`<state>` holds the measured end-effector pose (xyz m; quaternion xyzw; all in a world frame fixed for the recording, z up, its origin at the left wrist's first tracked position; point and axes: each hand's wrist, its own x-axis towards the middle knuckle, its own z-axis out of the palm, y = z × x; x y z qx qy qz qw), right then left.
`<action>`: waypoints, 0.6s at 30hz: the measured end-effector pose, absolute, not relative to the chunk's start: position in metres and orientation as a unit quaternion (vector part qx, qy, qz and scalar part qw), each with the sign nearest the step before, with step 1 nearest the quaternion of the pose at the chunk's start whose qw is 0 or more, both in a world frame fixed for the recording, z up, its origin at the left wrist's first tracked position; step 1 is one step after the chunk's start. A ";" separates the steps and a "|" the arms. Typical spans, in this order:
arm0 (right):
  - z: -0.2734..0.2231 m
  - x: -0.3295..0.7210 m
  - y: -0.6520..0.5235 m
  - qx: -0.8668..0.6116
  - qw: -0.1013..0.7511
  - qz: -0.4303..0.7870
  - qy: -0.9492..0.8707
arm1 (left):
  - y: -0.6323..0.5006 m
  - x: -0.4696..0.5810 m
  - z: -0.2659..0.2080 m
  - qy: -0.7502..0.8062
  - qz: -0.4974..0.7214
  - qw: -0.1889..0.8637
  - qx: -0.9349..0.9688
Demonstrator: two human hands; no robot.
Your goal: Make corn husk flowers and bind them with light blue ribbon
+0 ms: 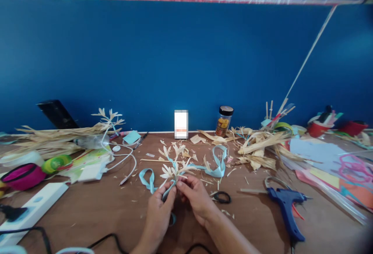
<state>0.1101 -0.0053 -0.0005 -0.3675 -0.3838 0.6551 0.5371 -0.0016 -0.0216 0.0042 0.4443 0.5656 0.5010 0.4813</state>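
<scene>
Between my two hands is a cream flower made of dried husk-like petals (169, 171), its stem wrapped in light blue ribbon. My left hand (160, 208) pinches the stem between thumb and fingers. My right hand (194, 199) closes its thumb and fingertips on the stem just below the petals; part of the grip is hidden. Light blue ribbon (220, 166) lies looped behind my right hand, and another ribbon loop (149, 180) rests to the left. Black-handled scissors (223, 197) lie right of my right hand, partly covered. More husk petals (178, 151) show just behind the flower.
A blue glue gun (287, 203) lies at the right. Dried husks (262, 147), a jar (223, 122) and a red cup of pens (319, 127) stand or lie farther back. On the left are a power strip (37, 211), a white cable (134, 160) and a pink pouch (25, 176).
</scene>
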 end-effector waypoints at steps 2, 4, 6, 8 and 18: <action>-0.001 0.110 -0.005 -0.367 0.535 0.654 -0.389 | -0.021 -0.001 0.003 0.564 0.495 0.493 0.441; -0.001 0.110 -0.005 -0.371 0.537 0.648 -0.392 | -0.021 -0.002 0.002 0.558 0.490 0.497 0.449; -0.002 0.110 -0.005 -0.374 0.539 0.646 -0.390 | -0.021 -0.003 0.001 0.550 0.489 0.497 0.459; -0.003 0.110 -0.004 -0.371 0.540 0.648 -0.389 | -0.021 -0.004 0.000 0.543 0.495 0.498 0.461; 0.000 0.110 -0.004 -0.383 0.548 0.622 -0.408 | -0.023 -0.004 -0.001 0.489 0.544 0.568 0.378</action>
